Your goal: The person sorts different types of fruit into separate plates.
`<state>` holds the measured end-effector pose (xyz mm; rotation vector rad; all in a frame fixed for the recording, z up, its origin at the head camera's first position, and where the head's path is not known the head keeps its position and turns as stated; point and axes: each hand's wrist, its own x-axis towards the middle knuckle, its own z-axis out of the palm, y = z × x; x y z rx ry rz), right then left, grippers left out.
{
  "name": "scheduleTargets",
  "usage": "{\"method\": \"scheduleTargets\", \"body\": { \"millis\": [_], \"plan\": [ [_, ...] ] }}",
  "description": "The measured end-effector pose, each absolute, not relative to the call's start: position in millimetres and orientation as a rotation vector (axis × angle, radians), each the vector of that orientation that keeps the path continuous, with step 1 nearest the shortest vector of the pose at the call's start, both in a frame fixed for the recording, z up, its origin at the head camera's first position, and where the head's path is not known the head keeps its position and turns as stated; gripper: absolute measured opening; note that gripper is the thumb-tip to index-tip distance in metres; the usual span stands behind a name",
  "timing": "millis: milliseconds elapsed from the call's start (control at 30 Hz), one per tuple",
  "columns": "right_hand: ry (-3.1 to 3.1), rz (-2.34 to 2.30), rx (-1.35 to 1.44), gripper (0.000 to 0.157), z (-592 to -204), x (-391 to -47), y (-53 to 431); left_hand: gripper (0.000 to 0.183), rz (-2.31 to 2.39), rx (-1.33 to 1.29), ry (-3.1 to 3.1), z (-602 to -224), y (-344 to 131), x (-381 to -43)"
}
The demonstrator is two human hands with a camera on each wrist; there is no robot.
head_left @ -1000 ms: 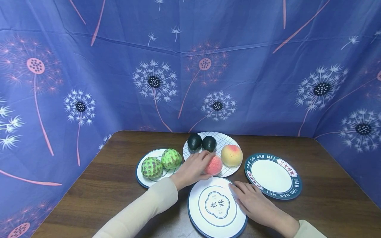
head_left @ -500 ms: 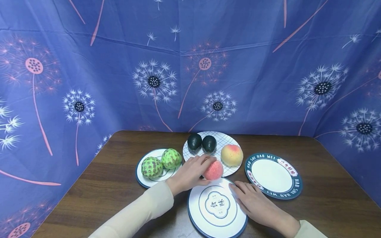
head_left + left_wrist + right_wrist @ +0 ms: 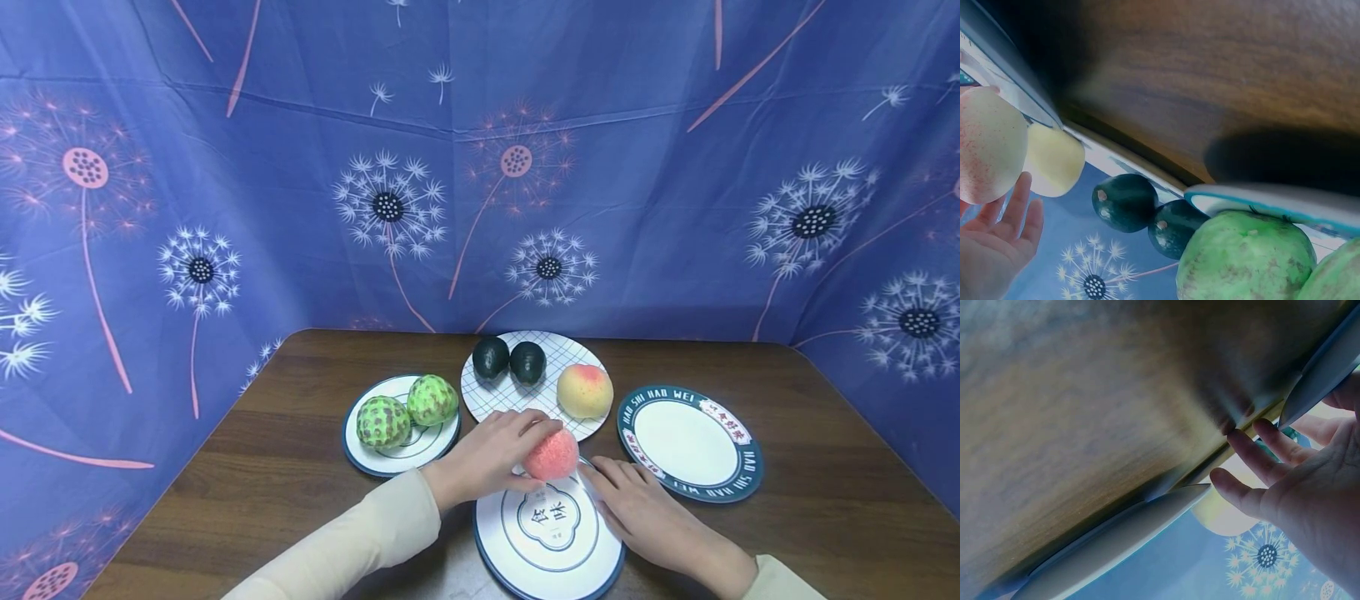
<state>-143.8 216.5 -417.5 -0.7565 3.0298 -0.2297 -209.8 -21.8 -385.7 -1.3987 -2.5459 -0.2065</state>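
In the head view my left hand [image 3: 487,460] grips a pink peach [image 3: 553,454] over the far part of a white plate [image 3: 517,550] with a blue rim and a printed emblem. The left wrist view shows the peach [image 3: 990,147] pale with red speckles, the fingers behind and below it. My right hand [image 3: 641,512] lies at this plate's right edge. Its fingers are extended and spread in the right wrist view, with fingertips [image 3: 1232,437] close to the wooden table. Behind, a checked plate [image 3: 480,400] bears a yellow-red peach [image 3: 585,391] and two dark green avocado-like fruits [image 3: 527,363].
At left, a white plate [image 3: 360,450] holds two bumpy green fruits [image 3: 383,422], close to the left forearm. An oval plate [image 3: 690,443] with a lettered green rim stands right of the right hand. A blue dandelion-patterned cloth [image 3: 637,233] hangs behind the table [image 3: 817,467].
My left hand has lifted the pink peach off the checked plate and brought it nearer, over the front plate. The right hand has stayed at the plate's edge.
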Motion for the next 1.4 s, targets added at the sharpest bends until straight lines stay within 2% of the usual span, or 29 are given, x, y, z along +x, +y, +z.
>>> {"method": "scheduleTargets", "body": {
  "millis": [433,1400],
  "plan": [
    [2.995,-0.234,-0.675,0.049,-417.8,-144.9,216.0,0.077,-0.179,-1.468,-2.591,-392.3,-17.6,-202.2],
    [2.991,-0.255,-0.705,0.049,-415.5,-144.1,217.4,0.079,-0.196,-1.502,-2.58,-398.7,-18.3,-206.5]
  ]
}}
